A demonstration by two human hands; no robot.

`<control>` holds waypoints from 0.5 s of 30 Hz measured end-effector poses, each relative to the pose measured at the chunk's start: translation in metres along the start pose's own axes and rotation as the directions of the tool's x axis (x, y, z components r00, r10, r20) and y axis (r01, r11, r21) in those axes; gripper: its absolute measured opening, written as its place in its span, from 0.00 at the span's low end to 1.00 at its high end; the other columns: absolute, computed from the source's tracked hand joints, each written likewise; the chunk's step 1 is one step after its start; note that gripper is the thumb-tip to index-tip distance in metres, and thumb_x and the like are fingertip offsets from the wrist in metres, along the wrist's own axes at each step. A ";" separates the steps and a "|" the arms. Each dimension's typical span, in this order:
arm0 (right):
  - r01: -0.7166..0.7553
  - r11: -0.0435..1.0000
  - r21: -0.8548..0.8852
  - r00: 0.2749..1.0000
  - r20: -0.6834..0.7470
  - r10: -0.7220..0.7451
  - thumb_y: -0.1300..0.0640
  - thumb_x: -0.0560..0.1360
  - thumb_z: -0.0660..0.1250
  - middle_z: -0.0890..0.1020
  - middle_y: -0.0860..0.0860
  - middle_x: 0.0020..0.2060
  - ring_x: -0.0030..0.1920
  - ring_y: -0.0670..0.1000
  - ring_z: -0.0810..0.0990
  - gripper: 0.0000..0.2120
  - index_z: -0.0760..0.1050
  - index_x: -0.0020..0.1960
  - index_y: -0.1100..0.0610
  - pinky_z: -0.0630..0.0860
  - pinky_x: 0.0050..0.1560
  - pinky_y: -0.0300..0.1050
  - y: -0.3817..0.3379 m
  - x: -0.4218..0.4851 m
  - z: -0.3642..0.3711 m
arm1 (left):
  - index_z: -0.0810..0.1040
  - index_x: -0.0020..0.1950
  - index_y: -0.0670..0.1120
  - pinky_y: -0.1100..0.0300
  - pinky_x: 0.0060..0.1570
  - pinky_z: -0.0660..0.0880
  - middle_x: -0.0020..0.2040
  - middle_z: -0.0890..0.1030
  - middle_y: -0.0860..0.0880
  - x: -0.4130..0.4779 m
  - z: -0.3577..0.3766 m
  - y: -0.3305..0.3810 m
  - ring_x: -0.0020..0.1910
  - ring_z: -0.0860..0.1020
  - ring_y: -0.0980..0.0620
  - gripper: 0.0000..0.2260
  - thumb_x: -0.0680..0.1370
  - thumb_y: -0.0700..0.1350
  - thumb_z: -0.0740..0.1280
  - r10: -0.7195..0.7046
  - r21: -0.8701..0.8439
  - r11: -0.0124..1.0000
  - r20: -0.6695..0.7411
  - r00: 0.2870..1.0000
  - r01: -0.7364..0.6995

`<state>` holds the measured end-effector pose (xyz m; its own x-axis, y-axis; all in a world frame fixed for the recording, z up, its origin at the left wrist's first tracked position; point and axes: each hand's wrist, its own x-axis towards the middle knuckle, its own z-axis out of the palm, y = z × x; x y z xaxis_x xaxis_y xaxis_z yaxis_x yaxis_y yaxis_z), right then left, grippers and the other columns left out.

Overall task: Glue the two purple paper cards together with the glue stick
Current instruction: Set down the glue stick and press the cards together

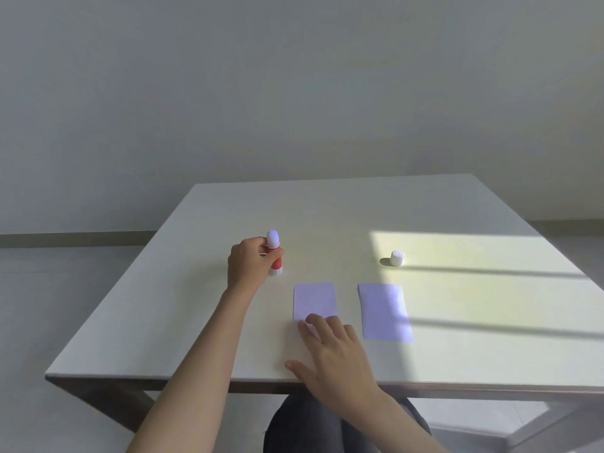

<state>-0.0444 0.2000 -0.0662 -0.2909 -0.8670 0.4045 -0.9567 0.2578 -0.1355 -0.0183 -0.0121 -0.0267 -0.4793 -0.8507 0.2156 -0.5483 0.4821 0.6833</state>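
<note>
Two purple paper cards lie side by side on the pale table. The left card has my right hand resting flat on its near edge, fingers spread. The right card lies apart, partly in a sunlit patch. My left hand grips a red glue stick that stands upright on the table, left of the cards. Its cap is off and the white glue tip shows on top.
A small white cap stands on the table at the right, beyond the right card, in sunlight. The table's near edge runs just behind my right wrist. My lap shows under the table.
</note>
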 end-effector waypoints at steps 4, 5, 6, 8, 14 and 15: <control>-0.016 1.000 -0.009 0.995 0.096 0.017 0.34 0.65 0.62 0.82 0.45 0.47 0.44 0.51 0.80 0.27 0.81 0.49 0.54 0.77 0.42 0.41 -0.002 0.001 -0.005 | 0.79 0.31 0.45 0.66 0.30 0.63 0.28 0.83 0.56 0.000 0.000 -0.003 0.31 0.76 0.66 0.13 0.71 0.50 0.65 0.000 0.006 1.000 0.002 1.000 0.000; -0.018 1.000 0.021 0.992 0.129 0.015 0.34 0.67 0.59 0.81 0.46 0.50 0.47 0.52 0.79 0.28 0.80 0.51 0.55 0.77 0.46 0.43 -0.002 0.002 -0.006 | 0.79 0.31 0.45 0.66 0.30 0.64 0.28 0.83 0.56 0.001 0.000 -0.003 0.31 0.75 0.66 0.13 0.71 0.50 0.65 0.000 0.007 1.000 -0.005 1.000 0.000; -0.015 0.999 0.034 0.988 0.152 0.010 0.33 0.68 0.58 0.80 0.47 0.51 0.48 0.53 0.78 0.29 0.79 0.52 0.56 0.76 0.48 0.44 -0.002 0.002 -0.008 | 0.79 0.31 0.45 0.66 0.30 0.64 0.28 0.82 0.56 0.001 0.000 -0.004 0.31 0.75 0.66 0.12 0.71 0.50 0.65 0.000 0.013 1.000 -0.014 1.000 0.000; 0.023 0.999 0.022 0.990 0.136 -0.026 0.31 0.64 0.60 0.81 0.46 0.45 0.43 0.51 0.80 0.29 0.80 0.46 0.54 0.77 0.43 0.42 -0.001 -0.001 -0.008 | 0.78 0.30 0.46 0.66 0.31 0.64 0.28 0.83 0.56 -0.001 0.001 -0.007 0.31 0.76 0.64 0.12 0.71 0.51 0.65 0.004 0.002 1.000 -0.019 1.000 -0.004; 0.184 0.983 0.007 0.983 0.007 -0.185 0.51 0.56 0.75 0.78 0.44 0.28 0.28 0.48 0.75 0.08 0.76 0.28 0.50 0.73 0.30 0.38 -0.004 -0.016 -0.008 | 0.80 0.52 0.52 0.61 0.44 0.72 0.53 0.85 0.52 -0.005 0.002 -0.016 0.53 0.80 0.51 0.12 0.70 0.52 0.71 -0.063 -0.090 0.994 0.039 0.997 0.066; 0.207 0.978 0.005 0.978 -0.020 -0.207 0.57 0.55 0.74 0.76 0.45 0.26 0.27 0.49 0.73 0.09 0.74 0.27 0.51 0.71 0.28 0.39 -0.004 -0.017 -0.008 | 0.76 0.63 0.50 0.58 0.54 0.72 0.62 0.80 0.50 -0.008 0.002 -0.016 0.61 0.77 0.50 0.22 0.71 0.53 0.72 -0.076 -0.118 0.990 0.025 0.997 0.078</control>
<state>-0.0358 0.2173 -0.0659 -0.0866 -0.8930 0.4416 -0.9961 0.0704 -0.0528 -0.0063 -0.0124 -0.0408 -0.4537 -0.8792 0.1455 -0.4997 0.3861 0.7754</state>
